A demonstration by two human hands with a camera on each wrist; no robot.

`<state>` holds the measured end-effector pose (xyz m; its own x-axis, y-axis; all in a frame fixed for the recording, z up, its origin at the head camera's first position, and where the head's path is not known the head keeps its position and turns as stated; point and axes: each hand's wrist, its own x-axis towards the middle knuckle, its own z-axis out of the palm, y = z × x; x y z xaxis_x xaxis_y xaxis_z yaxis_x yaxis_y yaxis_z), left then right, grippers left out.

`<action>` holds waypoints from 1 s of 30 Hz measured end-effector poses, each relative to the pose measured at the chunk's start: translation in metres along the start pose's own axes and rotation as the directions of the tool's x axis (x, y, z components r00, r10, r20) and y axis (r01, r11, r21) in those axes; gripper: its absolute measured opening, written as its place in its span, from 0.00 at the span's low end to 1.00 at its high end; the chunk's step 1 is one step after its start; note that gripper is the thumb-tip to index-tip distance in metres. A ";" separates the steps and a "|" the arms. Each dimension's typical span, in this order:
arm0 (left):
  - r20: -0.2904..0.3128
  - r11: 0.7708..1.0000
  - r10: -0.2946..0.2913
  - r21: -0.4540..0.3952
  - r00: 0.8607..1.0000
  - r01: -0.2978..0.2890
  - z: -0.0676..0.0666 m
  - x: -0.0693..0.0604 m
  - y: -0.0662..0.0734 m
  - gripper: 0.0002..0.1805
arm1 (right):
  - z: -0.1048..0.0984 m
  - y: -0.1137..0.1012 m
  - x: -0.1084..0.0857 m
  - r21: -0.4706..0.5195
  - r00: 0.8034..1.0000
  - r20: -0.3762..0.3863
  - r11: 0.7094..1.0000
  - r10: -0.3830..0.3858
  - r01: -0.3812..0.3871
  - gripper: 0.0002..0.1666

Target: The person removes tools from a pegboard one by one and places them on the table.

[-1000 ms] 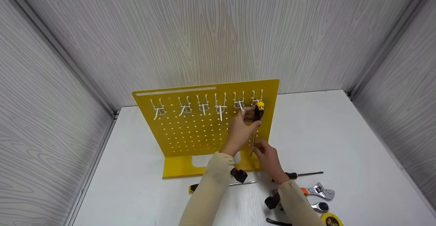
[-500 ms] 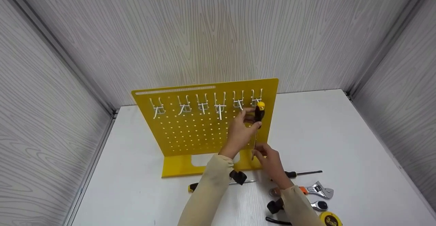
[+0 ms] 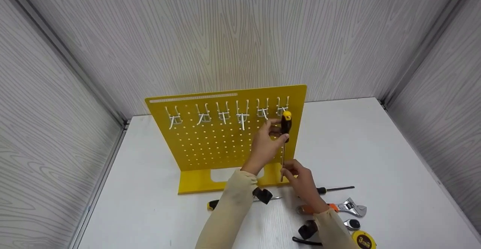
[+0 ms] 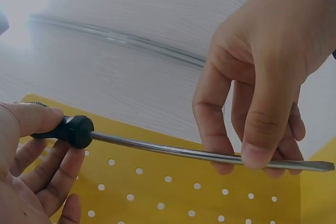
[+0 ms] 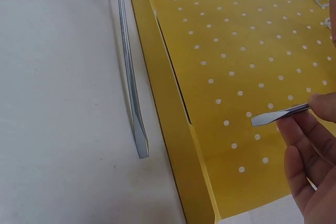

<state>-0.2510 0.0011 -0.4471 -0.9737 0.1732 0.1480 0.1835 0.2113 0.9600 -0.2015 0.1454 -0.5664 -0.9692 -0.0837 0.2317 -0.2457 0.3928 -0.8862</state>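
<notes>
A flat-blade screwdriver [image 3: 286, 124] with a black handle and yellow end stands nearly upright before the right side of the yellow pegboard [image 3: 210, 151]. Its handle is held by my left hand [image 3: 264, 144], thumb on one side and fingers on the other. Lower down, my right hand [image 3: 301, 180] pinches the steel shaft [image 4: 157, 149] close to the tip. In the right wrist view the flat tip [image 5: 266, 118] pokes out past the fingers. Just behind the handle's end is the rightmost white hook [image 3: 282, 110]; the handle partly covers it.
Several more white hooks, such as the leftmost one [image 3: 175, 119], line the board's upper part. A second screwdriver [image 3: 212, 204] lies before the base. At right lie another screwdriver [image 3: 340, 188], an adjustable wrench [image 3: 352, 207], a ratchet [image 3: 352, 224] and a yellow tape measure [image 3: 363, 239].
My right hand has slid a little downward and to the right along with the shaft's lower end, so the screwdriver stands straighter. My left hand has hardly moved.
</notes>
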 end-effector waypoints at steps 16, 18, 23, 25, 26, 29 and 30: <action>0.031 1.000 -0.009 -0.022 0.999 0.009 0.000 -0.008 0.005 0.23 | -0.011 -0.043 -0.019 -0.020 0.998 -0.019 0.998 0.052 -0.053 0.08; 0.036 1.000 0.003 -0.026 0.999 -0.002 0.000 -0.010 0.006 0.23 | -0.010 -0.035 -0.019 -0.020 0.998 -0.025 0.998 0.056 -0.056 0.08; 0.039 0.996 0.079 -0.030 0.996 -0.078 -0.002 -0.018 0.009 0.23 | -0.009 -0.017 -0.020 -0.010 0.998 -0.049 1.000 -0.026 0.026 0.09; 0.044 0.995 0.101 -0.023 0.994 -0.100 -0.006 -0.022 0.009 0.23 | -0.010 -0.014 -0.021 -0.015 0.995 -0.048 0.996 -0.084 0.084 0.09; 0.047 0.994 0.106 -0.019 0.993 -0.105 -0.008 -0.024 0.009 0.23 | -0.010 -0.013 -0.021 -0.020 0.992 -0.046 0.993 -0.114 0.114 0.09; 0.061 0.994 0.109 -0.008 0.992 -0.109 -0.019 -0.031 0.007 0.23 | -0.011 -0.013 -0.022 -0.049 0.980 -0.024 0.979 -0.197 0.195 0.09; 0.063 0.994 0.110 0.001 0.992 -0.110 -0.024 -0.034 0.006 0.23 | -0.011 -0.013 -0.023 -0.057 0.977 -0.008 0.975 -0.214 0.213 0.09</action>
<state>-0.2200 -0.0262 -0.4409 -0.9373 0.2555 0.2371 0.2896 0.1920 0.9377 -0.1756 0.1522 -0.5554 -0.8940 -0.1581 0.4192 -0.4453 0.4174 -0.7922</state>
